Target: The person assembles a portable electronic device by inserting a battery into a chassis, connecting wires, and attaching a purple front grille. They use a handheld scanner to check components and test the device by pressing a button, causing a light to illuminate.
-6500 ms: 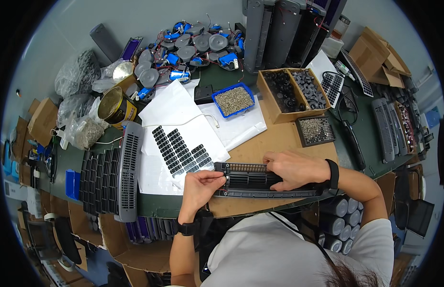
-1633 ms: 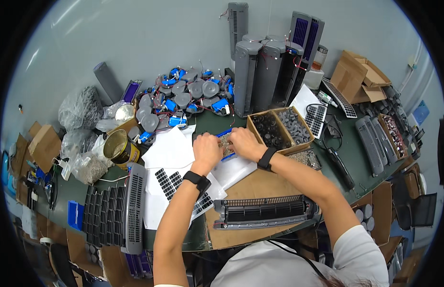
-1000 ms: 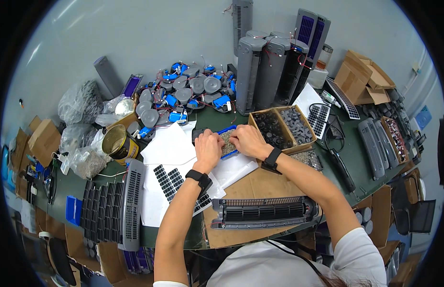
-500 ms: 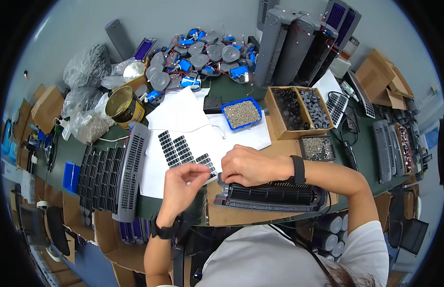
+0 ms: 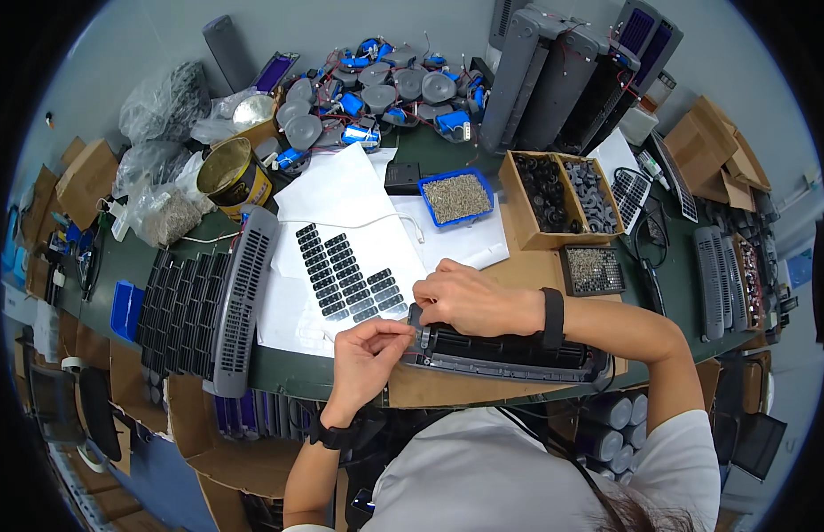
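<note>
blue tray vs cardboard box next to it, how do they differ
The blue tray is shallow plastic, one compartment, filled with small pale greyish bits. The cardboard box is brown, larger and deeper, split into two compartments of black ring-shaped parts. Both sit open on the bench beyond the hands.

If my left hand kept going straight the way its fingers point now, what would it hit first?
Probably the left end of the long black plastic grille housing. The left hand points right, its fingertips pinching a small part almost against that end, just below the right hand. Depth is hard to judge from above.
</note>
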`<move>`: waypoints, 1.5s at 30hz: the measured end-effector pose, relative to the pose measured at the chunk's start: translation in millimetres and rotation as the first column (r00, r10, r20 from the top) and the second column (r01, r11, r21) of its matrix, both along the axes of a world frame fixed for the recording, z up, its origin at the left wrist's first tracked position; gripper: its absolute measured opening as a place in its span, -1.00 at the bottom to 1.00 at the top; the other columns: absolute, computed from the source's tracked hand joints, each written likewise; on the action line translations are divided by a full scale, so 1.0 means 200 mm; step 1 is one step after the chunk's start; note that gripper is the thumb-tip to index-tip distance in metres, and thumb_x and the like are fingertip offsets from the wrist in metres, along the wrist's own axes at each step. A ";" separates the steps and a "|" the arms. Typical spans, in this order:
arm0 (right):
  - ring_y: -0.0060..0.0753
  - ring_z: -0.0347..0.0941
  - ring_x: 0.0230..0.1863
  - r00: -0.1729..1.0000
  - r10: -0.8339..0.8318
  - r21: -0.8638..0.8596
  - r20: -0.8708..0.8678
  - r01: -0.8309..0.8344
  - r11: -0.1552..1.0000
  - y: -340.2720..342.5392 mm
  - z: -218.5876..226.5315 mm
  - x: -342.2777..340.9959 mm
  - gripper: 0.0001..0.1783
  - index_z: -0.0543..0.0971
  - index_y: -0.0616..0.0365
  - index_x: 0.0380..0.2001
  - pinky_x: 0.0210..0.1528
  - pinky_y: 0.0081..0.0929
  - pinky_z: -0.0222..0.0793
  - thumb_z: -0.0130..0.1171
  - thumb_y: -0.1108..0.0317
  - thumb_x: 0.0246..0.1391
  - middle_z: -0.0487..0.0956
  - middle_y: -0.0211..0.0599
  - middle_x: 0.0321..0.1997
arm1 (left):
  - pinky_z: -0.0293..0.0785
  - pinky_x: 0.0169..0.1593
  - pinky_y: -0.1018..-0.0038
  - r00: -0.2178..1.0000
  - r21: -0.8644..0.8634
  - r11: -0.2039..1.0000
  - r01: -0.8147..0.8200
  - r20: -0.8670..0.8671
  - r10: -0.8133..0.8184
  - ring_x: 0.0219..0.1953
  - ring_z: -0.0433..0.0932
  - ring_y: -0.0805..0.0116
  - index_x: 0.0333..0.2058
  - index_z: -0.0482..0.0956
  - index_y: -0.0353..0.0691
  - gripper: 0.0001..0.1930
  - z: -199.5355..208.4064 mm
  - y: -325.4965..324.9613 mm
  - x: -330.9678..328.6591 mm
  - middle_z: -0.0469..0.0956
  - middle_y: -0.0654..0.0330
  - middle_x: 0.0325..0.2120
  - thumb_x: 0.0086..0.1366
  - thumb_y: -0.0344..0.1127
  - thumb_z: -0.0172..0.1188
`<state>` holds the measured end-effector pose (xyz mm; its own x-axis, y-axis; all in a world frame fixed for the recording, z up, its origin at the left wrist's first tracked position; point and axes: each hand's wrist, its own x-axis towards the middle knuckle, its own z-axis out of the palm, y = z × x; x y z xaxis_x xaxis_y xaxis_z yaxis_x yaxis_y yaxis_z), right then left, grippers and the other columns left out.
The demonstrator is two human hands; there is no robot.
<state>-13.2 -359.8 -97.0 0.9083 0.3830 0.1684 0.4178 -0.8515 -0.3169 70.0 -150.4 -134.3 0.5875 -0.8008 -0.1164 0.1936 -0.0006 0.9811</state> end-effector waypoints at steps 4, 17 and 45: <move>-0.29 0.44 -0.28 0.996 -0.046 0.068 -0.073 0.051 0.996 -0.02 0.01 -0.02 -0.82 0.65 0.07 -0.32 -0.14 -0.34 0.25 0.26 0.45 -0.09 0.49 -0.36 -0.34 | 0.58 -0.18 0.63 0.999 -0.016 1.000 -0.003 0.050 0.004 -0.26 0.65 0.48 -0.24 0.61 -0.44 -0.87 0.00 0.01 -0.01 0.66 0.12 -0.30 0.21 -0.67 0.22; -0.25 0.47 -0.24 0.991 -0.096 0.112 -0.095 0.107 0.988 -0.03 -0.01 -0.05 -0.72 0.62 0.10 -0.18 -0.15 -0.30 0.28 0.27 0.44 -0.03 0.49 -0.29 -0.24 | 0.63 -0.18 0.59 0.939 0.098 0.984 0.152 0.296 -0.174 -0.31 0.67 0.46 -0.26 0.62 -0.41 -0.84 0.02 -0.02 0.04 0.67 0.13 -0.36 0.15 -0.63 0.30; -0.20 0.52 -0.31 0.670 -0.712 0.145 -0.208 0.741 0.655 -0.67 0.38 -0.63 -0.49 0.49 0.19 0.06 -0.18 -0.33 0.46 0.24 0.54 -0.03 0.50 -0.09 -0.15 | 0.37 0.01 0.52 0.959 0.117 0.983 -0.144 0.261 0.110 -0.15 0.46 0.40 0.15 0.39 -0.46 -0.54 -0.18 -0.09 -0.12 0.52 0.14 -0.14 0.29 -0.43 0.15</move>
<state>-138.2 -493.8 -21.4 0.8984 -0.4382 0.0298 -0.3614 -0.7760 -0.5170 45.3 -167.4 -171.2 0.7074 -0.7048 -0.0522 -0.0530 -0.1265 0.9905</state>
